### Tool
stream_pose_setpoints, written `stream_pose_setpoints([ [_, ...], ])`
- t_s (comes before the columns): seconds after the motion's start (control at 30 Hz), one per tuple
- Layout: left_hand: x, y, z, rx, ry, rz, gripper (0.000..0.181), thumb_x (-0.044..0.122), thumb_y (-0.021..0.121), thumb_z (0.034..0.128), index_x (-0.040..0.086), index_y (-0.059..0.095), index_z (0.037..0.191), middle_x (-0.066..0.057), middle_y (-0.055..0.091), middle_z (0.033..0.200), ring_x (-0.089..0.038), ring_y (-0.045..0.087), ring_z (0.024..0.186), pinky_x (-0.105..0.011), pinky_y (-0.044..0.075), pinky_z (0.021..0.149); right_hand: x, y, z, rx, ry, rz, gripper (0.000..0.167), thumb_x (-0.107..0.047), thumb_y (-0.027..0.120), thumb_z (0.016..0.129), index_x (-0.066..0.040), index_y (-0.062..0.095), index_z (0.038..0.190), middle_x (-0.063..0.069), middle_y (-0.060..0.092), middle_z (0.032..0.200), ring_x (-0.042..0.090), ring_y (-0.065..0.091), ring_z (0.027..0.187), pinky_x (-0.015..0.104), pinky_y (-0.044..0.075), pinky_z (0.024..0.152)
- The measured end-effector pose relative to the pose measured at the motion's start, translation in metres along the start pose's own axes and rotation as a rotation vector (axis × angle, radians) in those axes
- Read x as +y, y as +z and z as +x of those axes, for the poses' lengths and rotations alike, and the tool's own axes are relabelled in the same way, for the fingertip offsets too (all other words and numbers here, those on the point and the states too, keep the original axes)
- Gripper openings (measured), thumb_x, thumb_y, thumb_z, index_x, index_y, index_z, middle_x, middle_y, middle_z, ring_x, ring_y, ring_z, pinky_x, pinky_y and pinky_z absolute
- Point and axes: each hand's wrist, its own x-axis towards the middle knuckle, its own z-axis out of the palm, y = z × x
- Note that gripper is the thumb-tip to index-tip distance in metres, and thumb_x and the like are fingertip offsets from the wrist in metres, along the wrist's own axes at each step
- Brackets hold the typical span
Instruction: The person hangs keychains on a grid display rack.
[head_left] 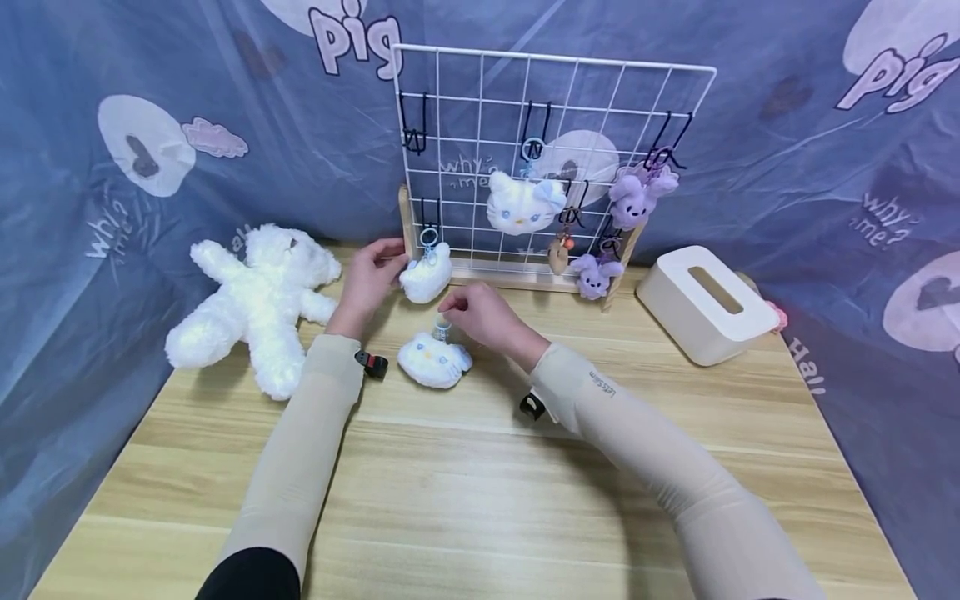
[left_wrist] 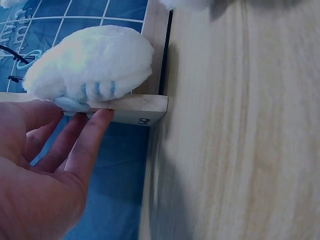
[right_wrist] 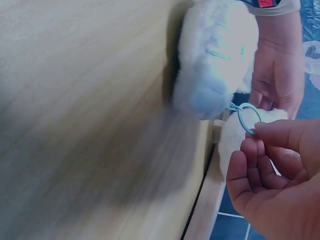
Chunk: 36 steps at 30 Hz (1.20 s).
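Observation:
A white cat-face plush keychain (head_left: 433,360) with blue eyes and a bow is upside down below the rack, its ring toward the rack. My right hand (head_left: 483,317) pinches its light-blue ring (right_wrist: 248,119) between thumb and fingertips. Whether the plush touches the table, I cannot tell. Another white plush keychain (head_left: 426,273) hangs by its ring from a black hook at the rack's lower left, back side showing. At its left edge my left hand (head_left: 369,275) pinches the light-blue bow (left_wrist: 71,104) with its fingertips.
The white wire grid rack (head_left: 480,55) stands on a wooden base at the back. On it hang another cat-face plush (head_left: 517,208), two purple plush keychains (head_left: 628,202) and a brown charm (head_left: 558,254). A white teddy bear (head_left: 258,304) lies left; a tissue box (head_left: 701,321) stands right.

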Motion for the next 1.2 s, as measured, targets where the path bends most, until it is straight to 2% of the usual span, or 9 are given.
stream_pose_setpoints([
  [0.17,0.000,0.000,0.000,0.002,0.006,-0.012,0.040,0.012,0.070,0.1117,0.000,0.067,0.150,-0.026,0.070,0.148,-0.022,0.071,0.115,-0.013,0.062,0.077,-0.005,-0.007,-0.004,0.010,0.012,0.027,0.014,-0.012,0.068,0.109,-0.007,0.082,0.110,0.006,0.079,0.103,0.015,0.065,0.092,0.027,0.055,0.085],
  [0.33,0.000,0.000,0.000,0.004,0.017,-0.025,0.040,0.010,0.069,0.1114,-0.003,0.066,0.149,-0.027,0.071,0.147,-0.013,0.069,0.107,-0.012,0.061,0.074,-0.010,-0.013,-0.008,-0.001,0.001,0.070,0.015,-0.013,0.064,0.112,-0.006,0.077,0.111,0.007,0.075,0.104,0.015,0.063,0.094,0.026,0.054,0.085],
  [0.53,0.002,0.000,-0.001,0.002,0.014,-0.025,0.040,0.010,0.069,0.1116,-0.002,0.067,0.149,-0.027,0.071,0.146,-0.009,0.068,0.104,-0.011,0.060,0.074,-0.012,-0.020,-0.011,0.004,0.005,0.168,0.016,-0.009,0.061,0.113,-0.002,0.074,0.115,0.011,0.075,0.106,0.019,0.072,0.097,0.025,0.059,0.084],
  [0.67,0.002,0.000,-0.002,0.001,0.013,-0.034,0.039,0.009,0.069,0.1114,-0.003,0.067,0.149,-0.028,0.071,0.146,-0.010,0.067,0.104,-0.011,0.060,0.074,-0.014,-0.025,-0.012,0.021,-0.004,0.226,0.015,-0.008,0.061,0.114,0.000,0.074,0.116,0.014,0.075,0.108,0.022,0.076,0.099,0.026,0.064,0.084],
  [0.8,0.003,0.000,-0.002,0.002,0.013,-0.030,0.039,0.009,0.069,0.1117,-0.003,0.067,0.149,-0.027,0.071,0.146,-0.012,0.068,0.106,-0.011,0.060,0.074,-0.016,-0.031,-0.013,0.038,-0.025,0.256,0.014,-0.006,0.063,0.112,0.002,0.074,0.116,0.015,0.076,0.109,0.021,0.074,0.098,0.025,0.064,0.084],
  [1.03,0.003,0.000,-0.002,0.003,-0.001,-0.035,0.040,0.010,0.068,0.1123,-0.002,0.066,0.150,-0.027,0.070,0.147,-0.024,0.070,0.117,-0.011,0.060,0.075,-0.022,-0.042,-0.011,0.079,-0.042,0.240,0.014,-0.010,0.064,0.112,-0.002,0.075,0.113,0.009,0.075,0.099,0.015,0.069,0.090,0.022,0.058,0.078],
  [1.2,0.001,0.000,0.000,-0.002,-0.005,-0.035,0.040,0.010,0.068,0.1121,-0.001,0.066,0.150,-0.027,0.070,0.148,-0.031,0.070,0.124,-0.011,0.061,0.076,-0.027,-0.051,-0.010,0.095,-0.036,0.219,0.013,-0.013,0.065,0.112,-0.005,0.075,0.114,0.007,0.074,0.100,0.015,0.065,0.090,0.025,0.055,0.078],
])
